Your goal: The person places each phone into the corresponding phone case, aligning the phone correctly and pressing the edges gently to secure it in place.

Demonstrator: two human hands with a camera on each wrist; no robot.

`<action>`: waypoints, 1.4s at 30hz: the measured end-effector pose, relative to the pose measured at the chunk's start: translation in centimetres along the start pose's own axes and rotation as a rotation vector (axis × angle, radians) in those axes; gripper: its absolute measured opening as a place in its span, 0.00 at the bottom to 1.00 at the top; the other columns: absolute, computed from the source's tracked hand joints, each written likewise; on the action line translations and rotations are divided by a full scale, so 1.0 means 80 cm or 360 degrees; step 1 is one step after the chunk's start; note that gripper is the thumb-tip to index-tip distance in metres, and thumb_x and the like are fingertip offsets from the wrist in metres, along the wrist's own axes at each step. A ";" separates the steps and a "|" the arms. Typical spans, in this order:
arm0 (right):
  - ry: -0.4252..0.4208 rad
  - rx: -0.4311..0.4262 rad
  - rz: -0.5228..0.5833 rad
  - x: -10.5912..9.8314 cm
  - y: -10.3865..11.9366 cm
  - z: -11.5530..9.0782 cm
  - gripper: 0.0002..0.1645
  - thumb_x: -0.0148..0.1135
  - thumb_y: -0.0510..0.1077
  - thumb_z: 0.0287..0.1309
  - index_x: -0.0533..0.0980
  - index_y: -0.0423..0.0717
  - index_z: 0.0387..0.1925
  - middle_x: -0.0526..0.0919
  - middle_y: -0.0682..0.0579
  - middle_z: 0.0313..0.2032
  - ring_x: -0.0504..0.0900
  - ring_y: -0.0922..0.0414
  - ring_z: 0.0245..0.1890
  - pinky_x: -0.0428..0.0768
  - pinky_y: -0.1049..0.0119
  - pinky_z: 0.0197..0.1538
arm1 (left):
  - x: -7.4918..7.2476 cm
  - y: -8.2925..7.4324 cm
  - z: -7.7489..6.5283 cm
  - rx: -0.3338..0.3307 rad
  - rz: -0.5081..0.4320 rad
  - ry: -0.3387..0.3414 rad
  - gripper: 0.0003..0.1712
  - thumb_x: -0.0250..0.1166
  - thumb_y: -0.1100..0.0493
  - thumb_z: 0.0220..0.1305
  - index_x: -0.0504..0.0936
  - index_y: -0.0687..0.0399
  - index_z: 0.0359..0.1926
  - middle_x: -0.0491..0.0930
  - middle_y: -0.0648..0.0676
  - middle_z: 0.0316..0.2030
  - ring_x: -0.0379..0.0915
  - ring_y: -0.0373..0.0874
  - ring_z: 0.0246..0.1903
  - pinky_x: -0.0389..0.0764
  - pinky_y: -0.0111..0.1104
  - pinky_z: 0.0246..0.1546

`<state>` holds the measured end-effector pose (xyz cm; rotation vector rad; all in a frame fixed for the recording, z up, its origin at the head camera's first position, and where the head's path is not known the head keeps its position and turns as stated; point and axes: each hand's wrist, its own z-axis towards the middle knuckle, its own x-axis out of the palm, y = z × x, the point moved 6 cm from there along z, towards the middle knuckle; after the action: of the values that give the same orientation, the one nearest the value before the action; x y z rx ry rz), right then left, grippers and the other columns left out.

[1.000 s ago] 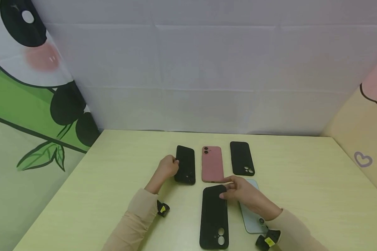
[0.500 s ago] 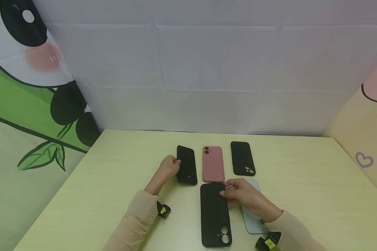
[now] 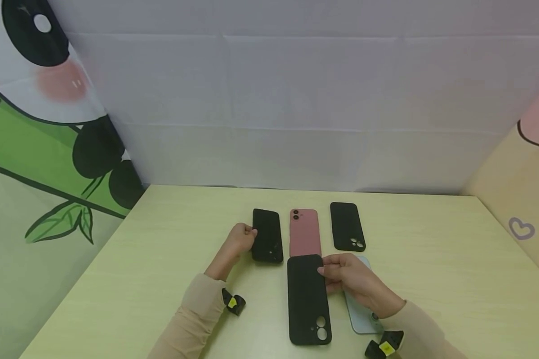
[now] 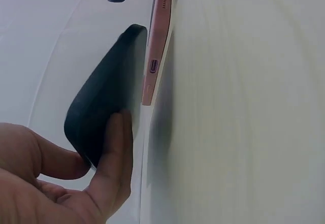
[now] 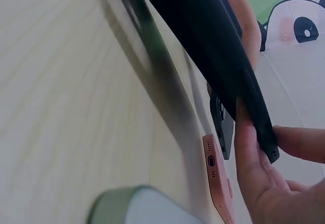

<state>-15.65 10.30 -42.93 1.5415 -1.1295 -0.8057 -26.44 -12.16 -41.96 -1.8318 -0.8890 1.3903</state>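
Note:
My left hand pinches the left edge of a black phone, thumb on one face and fingers beneath. In the left wrist view the phone is tilted and raised off the table. A larger black phone case with two camera holes at its near end is held by my right hand, thumb on top and fingers under its far right corner. The right wrist view shows this case tilted above the table. Its far edge overlaps the near end of a pink phone in the head view.
Another black phone case lies at the back right of the pink phone. Beneath my right hand is a light blue phone, partly covered. The pale table ends at a white cloth backdrop.
My right hand has raised the black phone case and shifted it slightly away from me, so it overlaps the pink phone's near end. The left hand has barely moved.

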 end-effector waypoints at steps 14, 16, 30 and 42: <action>-0.0393 0.0026 0.0082 -0.024 0.011 -0.004 0.23 0.55 0.40 0.61 0.67 0.28 0.52 0.79 0.54 0.31 0.78 0.59 0.32 0.79 0.68 0.38 | 0.000 -0.001 -0.004 0.0027 -0.0269 -0.0034 0.18 0.47 0.64 0.68 0.68 0.74 0.52 0.70 0.57 0.33 0.67 0.43 0.32 0.70 0.27 0.30; -0.0415 0.0012 0.0089 -0.026 0.013 -0.004 0.23 0.54 0.40 0.61 0.66 0.28 0.53 0.79 0.54 0.32 0.78 0.60 0.32 0.79 0.68 0.38 | 0.000 -0.002 -0.007 0.0032 -0.0297 -0.0027 0.17 0.47 0.64 0.68 0.67 0.73 0.52 0.70 0.57 0.33 0.67 0.43 0.32 0.70 0.27 0.30; -0.0587 -0.0038 0.0140 -0.038 0.024 -0.006 0.24 0.53 0.40 0.62 0.64 0.32 0.57 0.76 0.57 0.32 0.74 0.60 0.32 0.76 0.71 0.38 | 0.015 -0.014 -0.028 0.0029 -0.0482 0.0088 0.12 0.48 0.66 0.68 0.68 0.69 0.48 0.74 0.56 0.32 0.71 0.41 0.27 0.76 0.31 0.29; -0.0654 -0.0085 0.0210 -0.039 0.038 -0.003 0.26 0.54 0.40 0.61 0.63 0.32 0.59 0.77 0.59 0.31 0.75 0.62 0.31 0.76 0.72 0.38 | 0.030 -0.019 -0.040 0.0069 -0.0513 0.0158 0.12 0.47 0.66 0.68 0.68 0.68 0.49 0.77 0.59 0.34 0.74 0.41 0.28 0.78 0.34 0.32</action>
<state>-17.27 13.17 -40.06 1.2726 -1.4764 -1.0830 -23.02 -9.69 -41.23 -1.6250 -1.0406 1.1002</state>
